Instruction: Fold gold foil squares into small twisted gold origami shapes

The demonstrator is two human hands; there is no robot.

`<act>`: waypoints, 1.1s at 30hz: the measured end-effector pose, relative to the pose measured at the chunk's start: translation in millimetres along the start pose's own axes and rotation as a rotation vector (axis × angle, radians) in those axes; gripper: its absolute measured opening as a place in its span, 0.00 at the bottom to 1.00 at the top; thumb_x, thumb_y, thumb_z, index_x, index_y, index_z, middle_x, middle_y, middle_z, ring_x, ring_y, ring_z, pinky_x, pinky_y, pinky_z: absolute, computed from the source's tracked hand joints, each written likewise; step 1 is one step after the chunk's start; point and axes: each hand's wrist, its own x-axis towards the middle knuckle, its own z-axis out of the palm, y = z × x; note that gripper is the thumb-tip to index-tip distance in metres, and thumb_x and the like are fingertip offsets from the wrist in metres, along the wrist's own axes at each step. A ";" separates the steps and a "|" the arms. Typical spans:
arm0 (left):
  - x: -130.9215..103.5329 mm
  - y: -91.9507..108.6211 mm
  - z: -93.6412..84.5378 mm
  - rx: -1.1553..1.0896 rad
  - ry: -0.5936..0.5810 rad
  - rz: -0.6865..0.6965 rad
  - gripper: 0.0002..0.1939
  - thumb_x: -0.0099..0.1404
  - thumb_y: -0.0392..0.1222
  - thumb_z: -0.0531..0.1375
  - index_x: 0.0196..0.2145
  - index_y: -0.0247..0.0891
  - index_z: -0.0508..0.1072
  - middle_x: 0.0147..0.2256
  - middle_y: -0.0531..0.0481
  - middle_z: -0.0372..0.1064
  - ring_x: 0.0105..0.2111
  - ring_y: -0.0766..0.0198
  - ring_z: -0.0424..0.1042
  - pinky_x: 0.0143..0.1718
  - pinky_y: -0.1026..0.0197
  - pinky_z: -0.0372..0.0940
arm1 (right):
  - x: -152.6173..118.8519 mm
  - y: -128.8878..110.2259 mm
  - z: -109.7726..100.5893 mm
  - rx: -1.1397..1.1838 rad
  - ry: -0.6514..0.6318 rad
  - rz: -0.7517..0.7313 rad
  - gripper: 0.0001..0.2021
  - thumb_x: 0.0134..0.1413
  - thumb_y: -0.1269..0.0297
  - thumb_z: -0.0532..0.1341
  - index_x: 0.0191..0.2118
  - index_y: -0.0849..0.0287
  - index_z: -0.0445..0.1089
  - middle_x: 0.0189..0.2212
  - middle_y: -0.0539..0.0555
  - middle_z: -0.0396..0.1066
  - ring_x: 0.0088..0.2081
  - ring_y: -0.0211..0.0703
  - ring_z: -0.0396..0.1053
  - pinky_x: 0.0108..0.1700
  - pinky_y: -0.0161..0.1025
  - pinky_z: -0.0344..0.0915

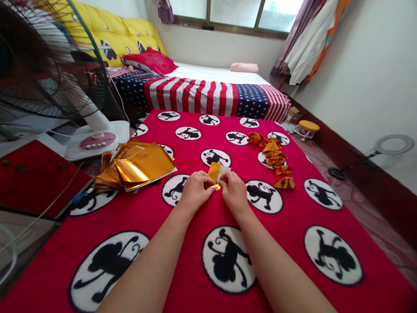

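Between my two hands is a partly folded sheet of gold foil paper (214,172), with a pale underside showing on its right. My left hand (197,188) pinches its near left edge between thumb and fingers. On the opposite side my right hand (233,190) has its fingers closed on the near right edge. A small shiny gold fold shows between the thumbs. Left of my hands lies a loose stack of flat gold foil sheets (146,165). Several folded gold foil pieces (275,156) sit in a row to the right.
A red cloth with monkey circles (192,278) covers the table. An electric fan (97,134) stands at the left, by a red drawer cabinet (42,178). Beyond the table is a bed (208,95). A yellow stool (309,126) and a ring-light stand (368,154) are at the right.
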 end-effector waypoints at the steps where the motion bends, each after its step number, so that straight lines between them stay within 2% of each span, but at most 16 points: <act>1: 0.2 -0.1 0.1 -0.002 0.001 -0.002 0.02 0.54 0.35 0.67 0.29 0.38 0.80 0.35 0.48 0.74 0.38 0.60 0.71 0.43 0.57 0.66 | -0.1 0.2 -0.3 0.009 0.002 -0.005 0.05 0.54 0.72 0.55 0.33 0.57 0.66 0.33 0.53 0.71 0.37 0.45 0.68 0.38 0.39 0.59; 5: 1.0 -1.3 0.6 0.003 0.001 0.007 0.03 0.55 0.35 0.66 0.29 0.38 0.80 0.36 0.47 0.74 0.38 0.60 0.71 0.44 0.57 0.66 | -2.0 4.6 -1.1 0.078 -0.021 -0.036 0.03 0.52 0.69 0.58 0.34 0.57 0.66 0.33 0.53 0.69 0.35 0.44 0.66 0.38 0.39 0.60; 7: 1.3 -2.0 0.2 0.014 -0.010 0.011 0.03 0.55 0.35 0.66 0.29 0.37 0.80 0.36 0.47 0.74 0.38 0.59 0.71 0.44 0.56 0.66 | -2.6 7.7 -0.6 0.094 -0.034 -0.049 0.06 0.49 0.71 0.59 0.36 0.57 0.66 0.32 0.52 0.68 0.34 0.44 0.66 0.37 0.38 0.61; 13: 1.7 -1.6 -4.3 0.010 -0.065 0.005 0.05 0.54 0.35 0.66 0.32 0.37 0.80 0.37 0.46 0.74 0.38 0.59 0.72 0.44 0.56 0.66 | -1.6 6.8 -1.3 0.067 -0.029 -0.030 0.09 0.49 0.76 0.54 0.35 0.57 0.66 0.33 0.53 0.68 0.35 0.43 0.66 0.38 0.38 0.60; 15: 2.1 -1.4 -5.5 0.005 -0.082 0.003 0.06 0.54 0.34 0.66 0.32 0.37 0.80 0.37 0.46 0.74 0.39 0.59 0.72 0.45 0.56 0.66 | -1.3 2.6 -2.4 0.043 -0.027 -0.011 0.07 0.51 0.74 0.54 0.35 0.57 0.66 0.33 0.53 0.69 0.35 0.43 0.67 0.39 0.38 0.60; 17: 2.5 -1.7 -6.1 0.002 -0.087 0.011 0.06 0.53 0.33 0.66 0.31 0.37 0.79 0.37 0.47 0.74 0.39 0.59 0.72 0.45 0.56 0.66 | -0.8 -2.5 -3.0 -0.006 -0.026 0.015 0.02 0.54 0.68 0.57 0.34 0.57 0.66 0.33 0.53 0.70 0.36 0.44 0.67 0.38 0.39 0.59; 21: 2.3 -3.0 -5.1 0.015 -0.067 0.030 0.03 0.53 0.33 0.65 0.28 0.37 0.75 0.34 0.48 0.73 0.38 0.59 0.71 0.45 0.56 0.65 | 2.2 -10.4 -2.0 -0.150 -0.028 0.063 0.12 0.51 0.54 0.63 0.34 0.56 0.66 0.34 0.53 0.72 0.35 0.45 0.69 0.36 0.39 0.57; 23: 1.7 -3.4 -3.9 0.019 -0.054 0.018 0.05 0.53 0.34 0.65 0.29 0.37 0.72 0.34 0.48 0.72 0.38 0.59 0.71 0.44 0.56 0.65 | 4.7 -11.4 -1.1 -0.189 -0.041 0.081 0.13 0.50 0.53 0.65 0.34 0.56 0.66 0.34 0.53 0.73 0.35 0.45 0.69 0.35 0.38 0.57; 28: 0.4 -4.7 -0.8 -0.051 -0.011 -0.053 0.18 0.51 0.35 0.66 0.38 0.40 0.65 0.36 0.50 0.71 0.37 0.59 0.71 0.42 0.56 0.67 | 14.1 -10.4 -0.9 -0.233 -0.071 0.143 0.12 0.49 0.54 0.66 0.33 0.54 0.67 0.31 0.52 0.74 0.33 0.45 0.71 0.32 0.38 0.56; 33: 0.3 -4.0 -1.9 -0.044 -0.016 -0.038 0.17 0.51 0.33 0.66 0.37 0.40 0.65 0.35 0.51 0.70 0.37 0.60 0.71 0.42 0.56 0.67 | 23.8 -10.0 -2.0 -0.270 -0.085 0.205 0.10 0.51 0.54 0.64 0.33 0.54 0.69 0.26 0.53 0.73 0.31 0.48 0.72 0.32 0.38 0.57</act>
